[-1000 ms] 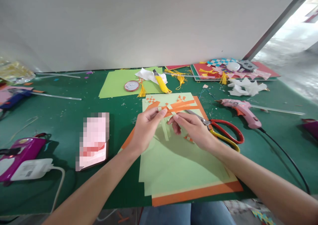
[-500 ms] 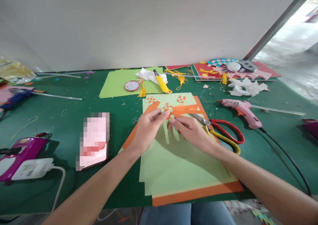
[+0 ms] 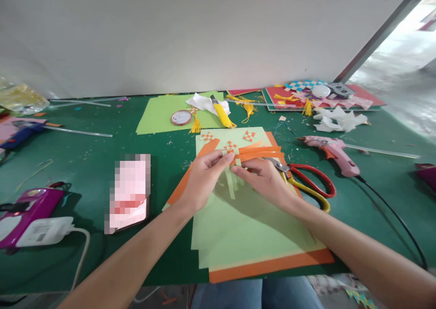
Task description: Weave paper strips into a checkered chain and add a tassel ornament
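Note:
Orange paper strips (image 3: 260, 152) cross pale green paper strips (image 3: 230, 185) above a stack of pale green sheets (image 3: 245, 231). My left hand (image 3: 207, 175) pinches the crossing at its left side, thumb on top. My right hand (image 3: 262, 177) is closed on the strips just below and to the right, its fingertips close to the left thumb. The orange ends point right and the green ends hang toward me. Small orange-and-green woven pieces (image 3: 249, 136) lie at the sheets' far edge. How the strips interlace under the fingers is hidden.
Scissors (image 3: 311, 181) with red and yellow handles lie beside my right hand, partly on the sheets. Farther right is a pink glue gun (image 3: 332, 152) with its cord. A phone (image 3: 131, 195) and purple power strip (image 3: 34, 213) are at left. A yellow cutter (image 3: 222, 112) lies behind.
The orange strip ends have shifted right and spread slightly. The hanging green strips have moved a little, with one now more covered by my right hand. Both hands keep their hold.

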`<state>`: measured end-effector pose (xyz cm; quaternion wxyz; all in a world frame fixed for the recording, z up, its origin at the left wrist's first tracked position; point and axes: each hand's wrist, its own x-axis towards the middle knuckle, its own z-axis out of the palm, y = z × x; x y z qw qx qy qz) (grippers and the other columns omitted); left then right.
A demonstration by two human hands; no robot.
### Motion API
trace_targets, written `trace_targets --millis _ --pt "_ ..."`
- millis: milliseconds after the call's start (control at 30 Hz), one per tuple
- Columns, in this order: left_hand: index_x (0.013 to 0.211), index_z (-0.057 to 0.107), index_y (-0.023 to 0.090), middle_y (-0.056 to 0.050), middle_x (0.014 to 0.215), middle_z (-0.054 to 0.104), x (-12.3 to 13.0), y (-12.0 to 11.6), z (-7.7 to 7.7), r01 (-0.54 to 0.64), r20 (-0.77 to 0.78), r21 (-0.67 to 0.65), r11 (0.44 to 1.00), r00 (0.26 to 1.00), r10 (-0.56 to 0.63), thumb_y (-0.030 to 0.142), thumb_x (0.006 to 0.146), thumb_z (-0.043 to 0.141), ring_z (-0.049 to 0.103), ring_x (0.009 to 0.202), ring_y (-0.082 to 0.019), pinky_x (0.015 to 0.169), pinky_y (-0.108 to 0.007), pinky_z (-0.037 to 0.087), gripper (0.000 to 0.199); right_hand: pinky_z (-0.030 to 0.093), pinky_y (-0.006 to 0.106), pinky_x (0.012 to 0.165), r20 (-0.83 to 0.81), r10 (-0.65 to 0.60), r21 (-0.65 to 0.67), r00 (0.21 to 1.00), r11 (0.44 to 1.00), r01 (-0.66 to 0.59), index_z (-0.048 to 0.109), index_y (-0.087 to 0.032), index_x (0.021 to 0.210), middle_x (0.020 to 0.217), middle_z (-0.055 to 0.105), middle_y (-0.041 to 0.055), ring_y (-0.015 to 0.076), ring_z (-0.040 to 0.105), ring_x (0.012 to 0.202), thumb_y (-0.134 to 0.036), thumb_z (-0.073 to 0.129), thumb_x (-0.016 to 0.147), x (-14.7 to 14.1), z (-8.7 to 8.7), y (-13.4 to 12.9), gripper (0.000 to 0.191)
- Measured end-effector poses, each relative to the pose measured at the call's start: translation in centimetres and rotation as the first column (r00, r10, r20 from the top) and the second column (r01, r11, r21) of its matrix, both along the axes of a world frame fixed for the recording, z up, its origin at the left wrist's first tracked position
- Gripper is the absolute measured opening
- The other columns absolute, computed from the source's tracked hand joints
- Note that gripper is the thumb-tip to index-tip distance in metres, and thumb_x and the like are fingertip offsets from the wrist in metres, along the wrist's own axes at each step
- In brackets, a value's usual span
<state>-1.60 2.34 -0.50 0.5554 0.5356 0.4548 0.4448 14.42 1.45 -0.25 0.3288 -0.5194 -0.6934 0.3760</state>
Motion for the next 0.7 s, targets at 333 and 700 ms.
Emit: trace_targets --millis 333,700 --pt "0.115 0.066 0.027 -0.003 0.106 0.070 -0.5 0.0 0.7 -0.045 -0.199 0.246 0.968 0.975 0.096 0.040 0.089 0.059 0.064 0.089 -0.017 0.074 -0.024 0.049 0.030 0.021 0.024 0.042 -0.120 0.008 -0.095 0.993 0.995 -0.020 0.033 -0.020 0.052 0.053 0.024 -0.0062 0.0074 0.025 0.047 -0.055 0.055 0.085 0.6 -0.3 0.5 0.053" --pt "0.111 0.069 0.025 -0.002 0.114 0.071 -0.7 -0.2 0.3 0.002 -0.311 0.436 0.900 0.939 0.149 0.034 0.089 0.061 0.069 0.096 -0.016 0.081 -0.022 0.053 0.025 0.022 0.023 0.043 -0.248 0.049 -0.150 0.968 0.985 -0.089 0.046 -0.018 0.056 0.054 0.033 -0.0063 0.0067 0.029 0.048 -0.052 0.060 0.084 1.2 -0.8 0.6 0.047"
